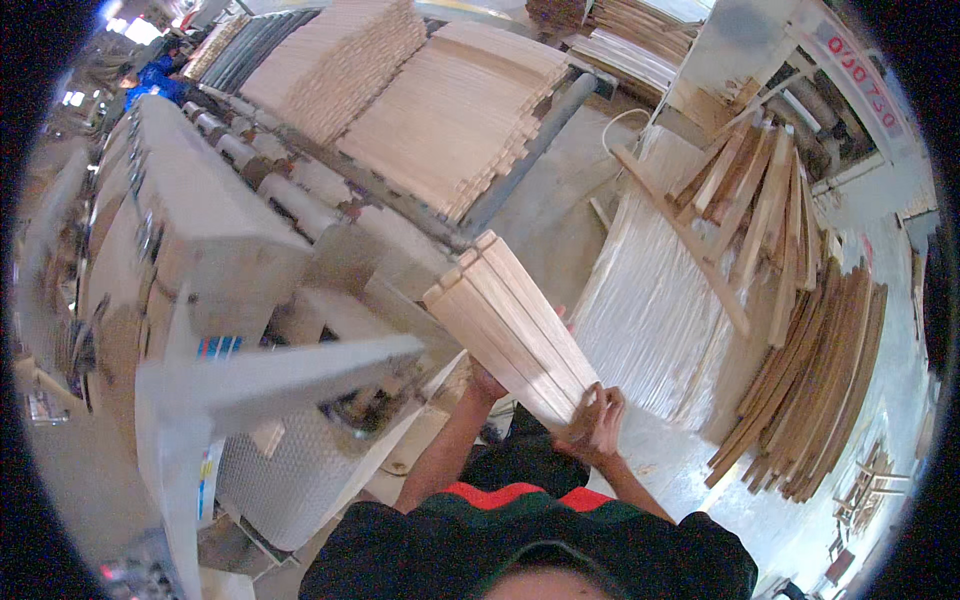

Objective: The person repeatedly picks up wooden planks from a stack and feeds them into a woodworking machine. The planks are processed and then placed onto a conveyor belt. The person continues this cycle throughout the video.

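A bundle of pale wooden strips [515, 320], laid side by side, slants away from my body at the middle of the head view. My right hand [598, 418] is closed on its near end, fingers curled at the corner. Beneath the bundle, my left hand [486, 385] holds it from the left side; most of that hand is hidden by the wood, and fingertips show past the right edge. The far end of the bundle points toward a roller conveyor [530, 150].
Stacked pale strips [455, 110] lie on the conveyor. To the right are a plastic-wrapped stack [650, 300], loose sticks [755, 200] and a pile of darker strips [810, 390]. A grey machine [200, 240] stands left, with a blurred metal arm [300, 380] close by. Someone in blue [155, 80] is far left.
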{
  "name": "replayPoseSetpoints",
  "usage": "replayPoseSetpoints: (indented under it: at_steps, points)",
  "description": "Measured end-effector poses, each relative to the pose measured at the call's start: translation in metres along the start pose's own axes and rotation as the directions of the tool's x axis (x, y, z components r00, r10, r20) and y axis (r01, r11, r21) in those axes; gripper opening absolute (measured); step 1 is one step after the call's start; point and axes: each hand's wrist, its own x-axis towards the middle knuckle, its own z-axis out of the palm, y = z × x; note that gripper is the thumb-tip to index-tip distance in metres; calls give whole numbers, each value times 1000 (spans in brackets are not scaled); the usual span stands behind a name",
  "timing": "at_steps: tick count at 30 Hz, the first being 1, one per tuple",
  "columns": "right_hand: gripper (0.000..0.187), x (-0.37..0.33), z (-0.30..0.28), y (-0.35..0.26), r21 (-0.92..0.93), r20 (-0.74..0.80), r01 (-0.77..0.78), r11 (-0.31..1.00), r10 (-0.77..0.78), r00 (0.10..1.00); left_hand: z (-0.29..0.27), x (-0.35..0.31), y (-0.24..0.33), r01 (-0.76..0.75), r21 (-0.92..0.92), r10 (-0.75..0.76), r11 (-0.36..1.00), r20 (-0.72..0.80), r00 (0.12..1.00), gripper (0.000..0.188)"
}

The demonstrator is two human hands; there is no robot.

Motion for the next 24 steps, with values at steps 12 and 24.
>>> replayPoseSetpoints:
  at_steps: [12, 24]
  points:
    - [116, -115, 31, -94, 105, 141, 657, 746, -666, 733, 30, -333, -5, -444, -123, 455, 888, 79, 887, 80]
    - [119, -192, 135, -314, -182, 446, 412, 893, -298, 844, -88, -452, 24, -641, 671, 918, 373, -366, 151, 69]
